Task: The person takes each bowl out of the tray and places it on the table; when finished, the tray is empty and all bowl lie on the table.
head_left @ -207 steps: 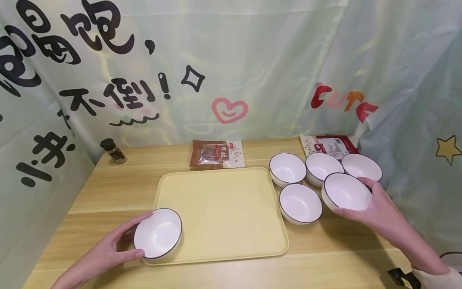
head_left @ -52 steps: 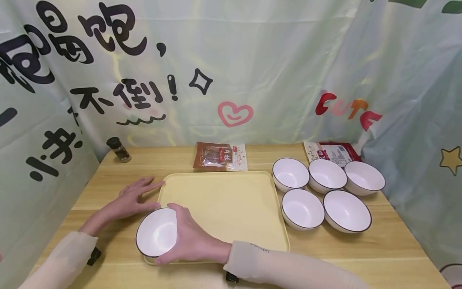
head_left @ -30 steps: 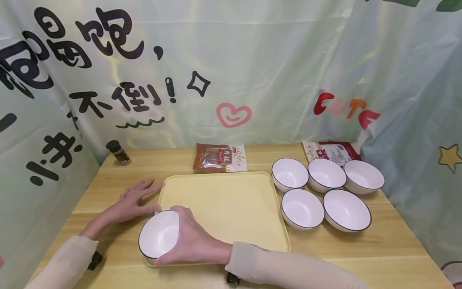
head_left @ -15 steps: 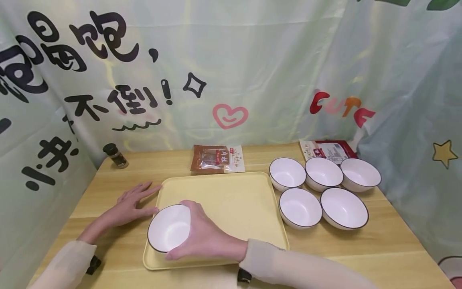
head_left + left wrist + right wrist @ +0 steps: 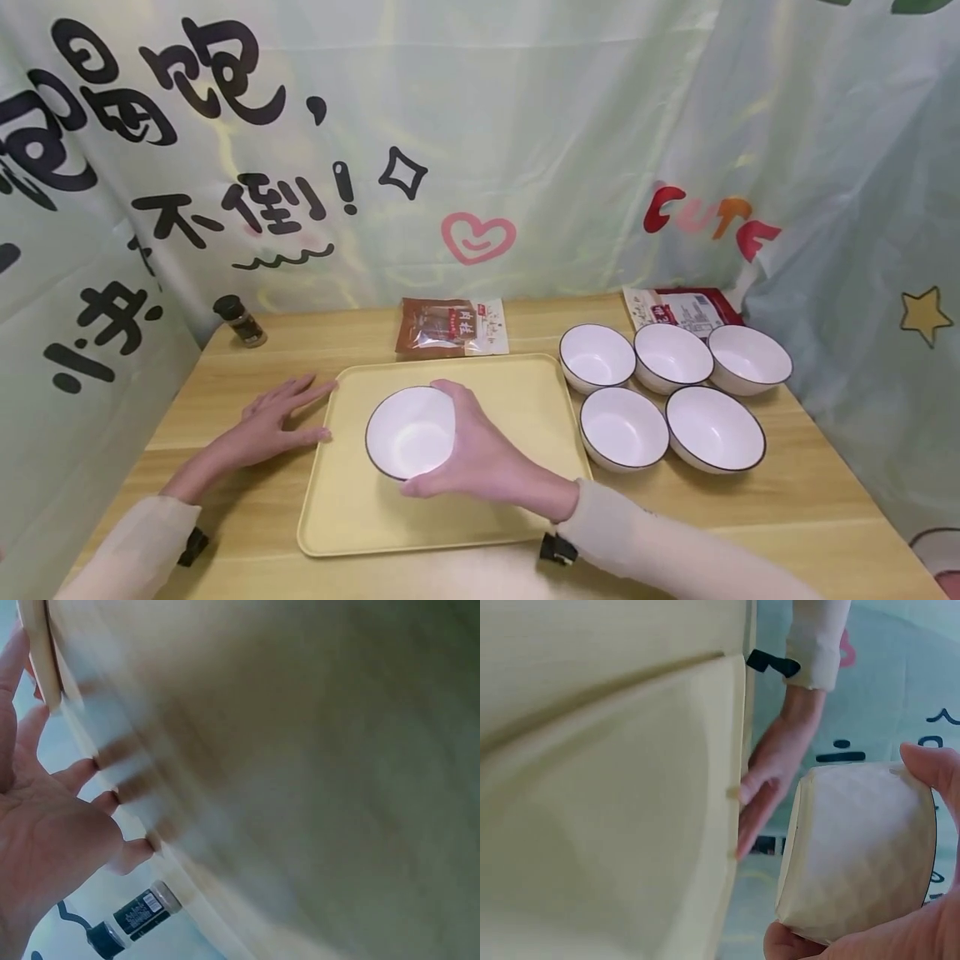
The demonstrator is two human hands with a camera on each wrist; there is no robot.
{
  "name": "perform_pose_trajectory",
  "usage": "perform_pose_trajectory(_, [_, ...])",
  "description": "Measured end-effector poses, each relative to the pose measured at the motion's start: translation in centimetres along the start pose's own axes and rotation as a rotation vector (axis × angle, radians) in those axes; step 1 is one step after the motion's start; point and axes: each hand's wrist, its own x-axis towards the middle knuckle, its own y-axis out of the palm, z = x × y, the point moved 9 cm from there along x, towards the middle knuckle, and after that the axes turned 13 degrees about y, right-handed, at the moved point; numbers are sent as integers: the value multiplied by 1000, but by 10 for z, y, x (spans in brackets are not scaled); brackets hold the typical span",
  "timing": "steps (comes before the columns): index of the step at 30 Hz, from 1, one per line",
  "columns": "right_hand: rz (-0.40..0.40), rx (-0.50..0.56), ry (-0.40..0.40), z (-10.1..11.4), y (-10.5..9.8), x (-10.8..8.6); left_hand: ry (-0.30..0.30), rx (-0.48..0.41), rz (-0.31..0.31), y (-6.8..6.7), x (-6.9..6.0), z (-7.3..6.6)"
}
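My right hand (image 5: 487,454) grips a white bowl (image 5: 411,433) with a dark rim, thumb at the near side and fingers at the far side. The bowl is held just above the yellow tray (image 5: 517,392), left of its middle. In the right wrist view, a raised diamond pattern covers the outside of the white bowl (image 5: 862,847), and a gap shows between it and the tray. My left hand (image 5: 266,425) lies on the table with fingers spread, its index fingertip and thumb touching the tray's left edge.
Several like bowls (image 5: 622,429) stand close together right of the tray. Behind are a brown packet (image 5: 450,327), a red-and-white packet (image 5: 682,310) partly hidden by bowls, and a dark-capped spice jar (image 5: 240,321) at back left. A printed curtain (image 5: 570,167) closes off the back and sides.
Earlier the left hand held the bowl at the tray's front left while the right set another bowl among those at right. The right hand then gripped the first bowl and moved it rightward and back.
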Motion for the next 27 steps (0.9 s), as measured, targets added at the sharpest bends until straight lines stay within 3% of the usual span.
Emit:
perform_pose_trajectory(15, [-200, -73, 43, -1, -91, -27, -1, 12, 11, 0, -3, 3])
perform_pose_trajectory(27, [-332, -122, 75, -18, -172, -57, 17, 7, 13, 0, -1, 2])
